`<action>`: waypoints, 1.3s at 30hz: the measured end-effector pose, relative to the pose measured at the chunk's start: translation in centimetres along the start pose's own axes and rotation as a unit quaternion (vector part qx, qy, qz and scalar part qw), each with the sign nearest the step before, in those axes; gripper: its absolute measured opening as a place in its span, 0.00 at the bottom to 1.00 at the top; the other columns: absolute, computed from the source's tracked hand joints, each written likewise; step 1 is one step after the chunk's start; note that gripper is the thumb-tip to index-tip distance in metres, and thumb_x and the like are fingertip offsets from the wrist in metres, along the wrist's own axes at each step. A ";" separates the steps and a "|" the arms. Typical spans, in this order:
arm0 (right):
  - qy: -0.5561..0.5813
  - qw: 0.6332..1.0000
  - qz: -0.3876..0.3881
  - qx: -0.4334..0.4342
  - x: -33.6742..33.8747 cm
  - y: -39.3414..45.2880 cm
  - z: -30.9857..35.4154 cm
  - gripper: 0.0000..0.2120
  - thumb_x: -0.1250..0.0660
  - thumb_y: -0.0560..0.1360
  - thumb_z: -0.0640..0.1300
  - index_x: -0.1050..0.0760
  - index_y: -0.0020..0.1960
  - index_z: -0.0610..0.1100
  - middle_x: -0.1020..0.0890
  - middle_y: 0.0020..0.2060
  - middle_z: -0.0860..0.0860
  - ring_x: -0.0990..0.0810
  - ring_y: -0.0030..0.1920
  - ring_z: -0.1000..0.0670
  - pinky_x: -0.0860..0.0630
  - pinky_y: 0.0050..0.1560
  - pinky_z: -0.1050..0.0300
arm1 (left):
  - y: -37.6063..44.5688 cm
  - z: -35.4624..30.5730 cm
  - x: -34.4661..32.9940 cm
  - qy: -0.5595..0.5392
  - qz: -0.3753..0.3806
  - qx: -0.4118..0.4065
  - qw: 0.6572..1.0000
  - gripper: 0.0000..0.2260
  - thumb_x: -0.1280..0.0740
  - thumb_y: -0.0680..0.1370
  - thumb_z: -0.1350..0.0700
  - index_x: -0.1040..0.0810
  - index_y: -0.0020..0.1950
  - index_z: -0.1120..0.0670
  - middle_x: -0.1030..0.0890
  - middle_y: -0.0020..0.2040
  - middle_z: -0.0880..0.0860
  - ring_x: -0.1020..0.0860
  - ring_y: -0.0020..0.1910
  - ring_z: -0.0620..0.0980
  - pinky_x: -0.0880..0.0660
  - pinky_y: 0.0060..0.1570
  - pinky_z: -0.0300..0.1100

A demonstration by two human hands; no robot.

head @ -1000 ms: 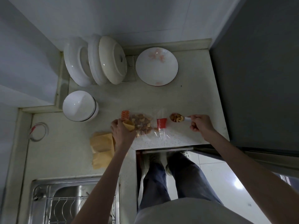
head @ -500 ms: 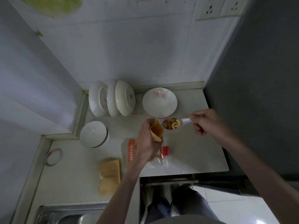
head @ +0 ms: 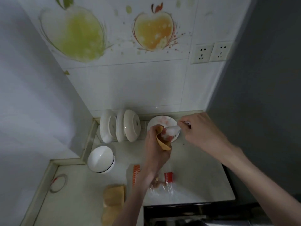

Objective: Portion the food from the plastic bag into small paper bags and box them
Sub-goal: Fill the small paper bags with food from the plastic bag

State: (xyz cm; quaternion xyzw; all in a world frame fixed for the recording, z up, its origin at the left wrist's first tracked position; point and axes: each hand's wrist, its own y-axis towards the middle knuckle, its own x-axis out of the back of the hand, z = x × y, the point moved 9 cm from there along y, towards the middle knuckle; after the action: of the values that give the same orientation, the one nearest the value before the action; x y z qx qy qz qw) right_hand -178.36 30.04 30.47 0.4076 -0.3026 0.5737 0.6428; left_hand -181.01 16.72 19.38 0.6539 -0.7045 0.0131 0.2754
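Note:
My left hand (head: 155, 149) grips a small brown paper bag (head: 163, 141), raised above the counter with its mouth facing right. My right hand (head: 201, 129) holds a white spoon (head: 171, 132), tipped bowl-down into the bag's mouth. The clear plastic bag (head: 160, 185) with red print and brownish food lies on the counter below my left forearm. A stack of flat brown paper bags (head: 113, 197) lies to its left.
Plates stand in a rack (head: 120, 126) at the back, with a flat white plate (head: 162, 122) beside it behind my hands. An upturned white bowl (head: 101, 159) and a tape roll (head: 58, 182) sit at left. The counter edge (head: 187, 203) drops off in front.
The view tilted up toward the wall. Both hands rose from the counter; the spoon moved left and tipped into the paper bag's mouth.

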 end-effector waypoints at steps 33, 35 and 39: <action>0.321 0.933 -0.095 -0.128 -5.2 -3.3 -7.5 0.15 0.43 0.81 0.42 0.29 0.36 0.50 0.28 0.24 0.57 0.31 0.27 0.58 0.34 0.34 0.58 | -1.5 1.2 0.0 -0.535 0.143 0.287 0.782 0.28 0.30 0.69 0.65 0.30 0.69 0.59 0.18 0.57 0.63 0.17 0.52 0.60 0.19 0.45 0.49; 0.306 0.941 -0.037 -0.138 -6.8 -3.6 -6.9 0.12 0.40 0.79 0.42 0.23 0.40 0.51 0.25 0.25 0.64 0.28 0.27 0.64 0.34 0.32 0.66 | -1.6 0.9 -0.4 -0.544 0.144 0.301 0.770 0.24 0.30 0.71 0.62 0.26 0.67 0.61 0.17 0.55 0.63 0.16 0.49 0.59 0.19 0.43 0.47; 0.342 0.923 0.062 -0.165 -9.6 -4.2 -6.1 0.06 0.36 0.78 0.45 0.19 0.47 0.49 0.23 0.25 0.66 0.26 0.28 0.67 0.33 0.33 0.69 | -1.9 0.8 -1.5 -0.525 0.171 0.286 0.783 0.13 0.33 0.75 0.60 0.17 0.59 0.55 0.15 0.53 0.59 0.15 0.45 0.53 0.19 0.40 0.42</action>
State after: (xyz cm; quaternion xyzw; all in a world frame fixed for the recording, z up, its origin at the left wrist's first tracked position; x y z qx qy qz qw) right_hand -176.24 30.60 18.56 0.0549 -0.1798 0.6588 0.7284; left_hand -179.61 17.52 17.42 0.4775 -0.8041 -0.0847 -0.3440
